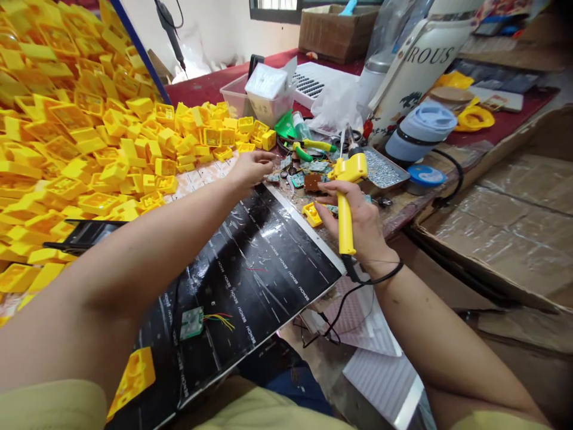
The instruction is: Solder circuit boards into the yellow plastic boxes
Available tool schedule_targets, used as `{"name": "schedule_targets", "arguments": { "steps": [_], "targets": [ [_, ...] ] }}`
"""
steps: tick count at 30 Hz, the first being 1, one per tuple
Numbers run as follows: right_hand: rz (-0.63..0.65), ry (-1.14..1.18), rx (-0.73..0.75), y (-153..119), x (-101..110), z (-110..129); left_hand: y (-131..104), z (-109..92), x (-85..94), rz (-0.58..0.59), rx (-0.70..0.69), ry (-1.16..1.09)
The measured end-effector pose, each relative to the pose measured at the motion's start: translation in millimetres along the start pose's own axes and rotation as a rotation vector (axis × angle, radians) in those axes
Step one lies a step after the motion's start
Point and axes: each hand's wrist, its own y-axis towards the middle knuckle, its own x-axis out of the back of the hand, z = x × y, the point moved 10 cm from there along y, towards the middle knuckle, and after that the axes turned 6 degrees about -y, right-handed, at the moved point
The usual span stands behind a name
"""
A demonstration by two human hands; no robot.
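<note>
My right hand (358, 218) is closed around the handle of a yellow soldering gun (347, 206). Its tip points up and away from me, and a black cord runs from the handle's lower end past my wrist. My left hand (251, 169) reaches to the far edge of a black board (268, 251) with printed lettering, fingers stretched toward scattered small electronic parts; I see nothing held in it. A brown circuit board (312, 183) and a small yellow housing (312, 214) lie between my hands. Closer to me, a green circuit board (192, 322) with coloured wires rests on the black board.
A large heap of yellow plastic housings (89, 143) fills the left side. Yellow-green pliers (307, 147), a metal tray (382, 168), a blue-lidded jar (425, 177) and a white flask (416, 77) stand beyond my right hand. An open cardboard box (505, 215) is at right.
</note>
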Motion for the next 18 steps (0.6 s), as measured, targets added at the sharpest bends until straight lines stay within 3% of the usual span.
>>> {"name": "schedule_targets", "arguments": {
  "steps": [3, 6, 13, 18],
  "targets": [
    [-0.004, 0.036, -0.013, 3.5, -4.6, 5.7, -26.4, 1.5, -3.7, 0.086, 0.094, -0.338],
    [-0.015, 0.071, -0.018, 8.5, -5.4, 15.5, -51.9, -2.8, -9.7, 0.177, 0.139, -0.485],
    [-0.035, 0.167, -0.005, 14.0, 2.8, 39.4, -96.6, 7.9, -24.5, 0.278, 0.337, -0.53],
    [0.012, 0.26, 0.008, 5.1, 3.2, 50.1, -123.3, 11.6, -40.5, 0.483, 0.374, -0.499]
  ]
}}
